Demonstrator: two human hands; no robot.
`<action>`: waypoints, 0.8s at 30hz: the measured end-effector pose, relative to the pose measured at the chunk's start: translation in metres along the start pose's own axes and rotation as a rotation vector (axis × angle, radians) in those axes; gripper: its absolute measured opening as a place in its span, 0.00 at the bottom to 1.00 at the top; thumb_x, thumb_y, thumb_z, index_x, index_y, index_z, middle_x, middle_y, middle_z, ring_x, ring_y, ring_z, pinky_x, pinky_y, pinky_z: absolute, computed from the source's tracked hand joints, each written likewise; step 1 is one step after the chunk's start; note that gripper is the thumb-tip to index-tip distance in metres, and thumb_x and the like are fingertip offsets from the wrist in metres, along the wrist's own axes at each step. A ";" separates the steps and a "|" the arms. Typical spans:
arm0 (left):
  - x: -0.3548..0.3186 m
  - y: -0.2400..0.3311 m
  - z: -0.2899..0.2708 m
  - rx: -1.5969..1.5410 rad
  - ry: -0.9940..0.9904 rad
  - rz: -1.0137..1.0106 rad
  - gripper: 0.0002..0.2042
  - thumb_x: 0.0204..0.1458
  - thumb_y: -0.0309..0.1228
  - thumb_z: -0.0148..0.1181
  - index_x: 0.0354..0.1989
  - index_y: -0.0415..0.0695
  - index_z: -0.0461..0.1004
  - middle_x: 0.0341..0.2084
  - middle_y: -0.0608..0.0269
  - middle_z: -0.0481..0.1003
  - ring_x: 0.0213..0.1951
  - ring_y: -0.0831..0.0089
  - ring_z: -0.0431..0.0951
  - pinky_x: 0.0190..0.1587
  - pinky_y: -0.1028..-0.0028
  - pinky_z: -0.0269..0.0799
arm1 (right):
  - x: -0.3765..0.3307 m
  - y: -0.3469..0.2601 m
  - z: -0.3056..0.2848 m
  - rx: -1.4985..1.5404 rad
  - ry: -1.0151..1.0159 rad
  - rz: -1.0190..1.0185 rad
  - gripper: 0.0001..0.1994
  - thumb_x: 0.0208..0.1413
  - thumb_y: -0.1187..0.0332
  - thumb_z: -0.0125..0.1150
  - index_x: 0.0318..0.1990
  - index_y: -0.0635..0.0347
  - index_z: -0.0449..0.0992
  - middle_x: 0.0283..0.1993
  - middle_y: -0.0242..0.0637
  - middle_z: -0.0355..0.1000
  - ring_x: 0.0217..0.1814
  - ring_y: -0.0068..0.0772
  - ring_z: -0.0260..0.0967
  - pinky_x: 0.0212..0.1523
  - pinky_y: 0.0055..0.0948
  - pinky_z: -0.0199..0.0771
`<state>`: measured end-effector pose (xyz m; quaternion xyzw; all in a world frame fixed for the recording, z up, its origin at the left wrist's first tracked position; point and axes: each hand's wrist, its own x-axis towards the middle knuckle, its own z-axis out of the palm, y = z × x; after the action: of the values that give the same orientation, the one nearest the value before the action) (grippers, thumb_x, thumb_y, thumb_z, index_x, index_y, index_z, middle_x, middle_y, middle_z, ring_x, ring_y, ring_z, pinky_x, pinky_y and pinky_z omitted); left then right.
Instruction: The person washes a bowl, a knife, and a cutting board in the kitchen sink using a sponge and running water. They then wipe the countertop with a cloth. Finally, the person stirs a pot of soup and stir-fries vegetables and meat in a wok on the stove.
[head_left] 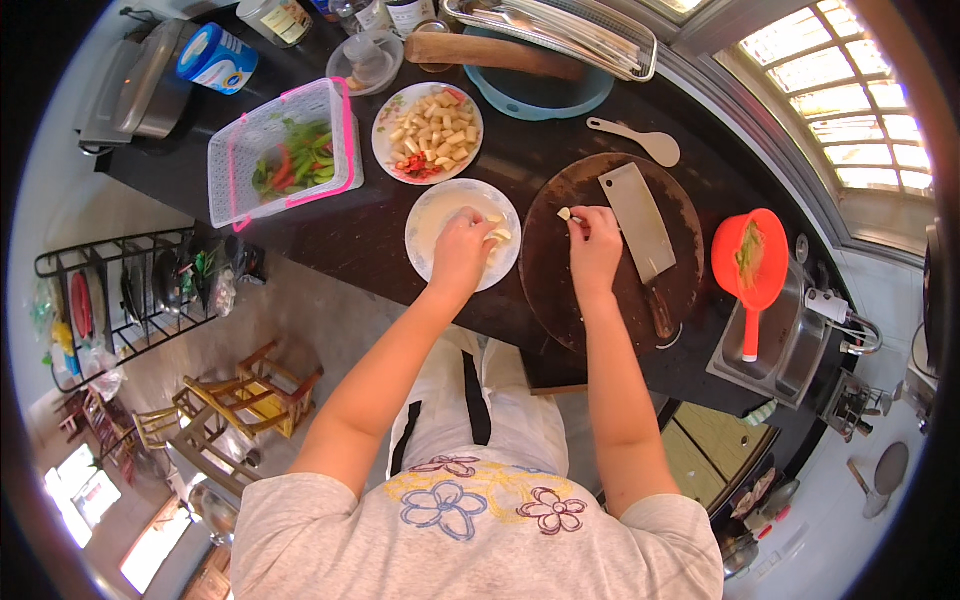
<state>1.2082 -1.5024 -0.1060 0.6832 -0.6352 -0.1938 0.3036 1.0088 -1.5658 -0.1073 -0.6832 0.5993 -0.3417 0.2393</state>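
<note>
My left hand is over a white plate with a patterned rim. Its fingers are closed around pale pieces that look like garlic cloves. Above the round wooden chopping board, my right hand pinches a small pale piece, also like a garlic clove. A cleaver lies on the board just right of that hand, its dark wooden handle pointing toward me. Behind the plate, a floral plate carries cut pale chunks and chopped red pieces.
Green and red peppers fill part of a pink-rimmed basket at left. A rolling pin rests across a blue basin. Behind the board lies a white rice paddle. An orange strainer sits by the sink at right.
</note>
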 end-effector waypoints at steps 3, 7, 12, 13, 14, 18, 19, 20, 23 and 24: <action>0.022 0.022 0.024 -0.182 -0.069 0.047 0.11 0.41 0.23 0.68 0.37 0.42 0.80 0.34 0.58 0.73 0.38 0.57 0.76 0.41 0.63 0.72 | 0.002 0.019 -0.008 -0.024 -0.063 0.066 0.09 0.44 0.78 0.67 0.35 0.61 0.77 0.36 0.40 0.71 0.35 0.42 0.72 0.37 0.35 0.73; 0.051 0.047 0.058 -0.134 -0.020 0.285 0.13 0.40 0.22 0.67 0.37 0.40 0.78 0.33 0.57 0.73 0.38 0.55 0.75 0.41 0.63 0.72 | 0.009 0.029 -0.011 -0.126 -0.206 -0.006 0.09 0.45 0.77 0.67 0.35 0.61 0.76 0.35 0.41 0.72 0.36 0.45 0.72 0.37 0.37 0.73; 0.069 0.048 0.074 0.032 -0.280 0.318 0.08 0.38 0.21 0.65 0.29 0.39 0.75 0.31 0.52 0.74 0.36 0.52 0.76 0.40 0.61 0.73 | 0.031 0.035 -0.016 -0.285 -0.390 -0.222 0.08 0.44 0.75 0.66 0.31 0.62 0.72 0.33 0.44 0.71 0.37 0.48 0.73 0.38 0.42 0.73; 0.070 0.051 0.073 0.055 -0.312 0.323 0.08 0.37 0.21 0.65 0.28 0.39 0.74 0.31 0.52 0.74 0.36 0.52 0.76 0.40 0.60 0.73 | 0.032 0.036 -0.017 -0.299 -0.414 -0.257 0.08 0.44 0.75 0.66 0.31 0.62 0.72 0.32 0.45 0.71 0.38 0.49 0.72 0.39 0.42 0.73; 0.071 0.055 0.071 0.079 -0.342 0.328 0.08 0.37 0.21 0.65 0.27 0.39 0.73 0.31 0.51 0.74 0.36 0.52 0.76 0.39 0.60 0.73 | 0.031 0.037 -0.018 -0.321 -0.429 -0.247 0.09 0.43 0.75 0.66 0.30 0.62 0.71 0.32 0.45 0.71 0.38 0.49 0.72 0.39 0.43 0.73; 0.066 0.049 0.078 0.033 -0.232 0.303 0.08 0.34 0.20 0.65 0.25 0.40 0.74 0.28 0.53 0.74 0.33 0.54 0.77 0.36 0.60 0.73 | 0.035 0.027 -0.014 -0.373 -0.460 -0.241 0.09 0.41 0.75 0.67 0.28 0.61 0.71 0.32 0.44 0.70 0.38 0.49 0.71 0.38 0.43 0.73; 0.066 0.044 0.073 -0.016 -0.227 0.286 0.08 0.34 0.21 0.65 0.25 0.40 0.74 0.27 0.54 0.74 0.33 0.54 0.77 0.36 0.61 0.73 | 0.035 0.028 -0.013 -0.378 -0.461 -0.237 0.09 0.40 0.75 0.68 0.27 0.61 0.71 0.32 0.44 0.70 0.38 0.49 0.70 0.38 0.43 0.72; 0.066 0.038 0.067 -0.065 -0.222 0.268 0.08 0.33 0.21 0.65 0.25 0.41 0.75 0.25 0.55 0.74 0.32 0.55 0.77 0.35 0.61 0.73 | 0.035 0.031 -0.012 -0.363 -0.449 -0.269 0.09 0.40 0.75 0.67 0.27 0.61 0.71 0.31 0.44 0.70 0.38 0.49 0.71 0.38 0.42 0.73; 0.059 0.017 0.046 -0.242 -0.270 -0.013 0.09 0.35 0.22 0.66 0.29 0.41 0.79 0.24 0.58 0.75 0.29 0.64 0.78 0.34 0.69 0.74 | 0.035 0.037 -0.014 -0.296 -0.437 -0.300 0.09 0.39 0.77 0.66 0.28 0.61 0.71 0.29 0.43 0.69 0.36 0.48 0.72 0.37 0.41 0.74; 0.055 0.012 0.043 -0.299 -0.273 -0.083 0.09 0.35 0.23 0.67 0.29 0.41 0.79 0.23 0.58 0.75 0.30 0.63 0.78 0.34 0.68 0.74 | 0.035 0.034 -0.016 -0.261 -0.451 -0.278 0.09 0.39 0.77 0.66 0.28 0.61 0.71 0.29 0.43 0.69 0.36 0.47 0.72 0.37 0.41 0.73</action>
<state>1.1774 -1.5636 -0.1235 0.6234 -0.6061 -0.3891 0.3044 0.9761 -1.6048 -0.1156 -0.8424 0.4707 -0.1307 0.2276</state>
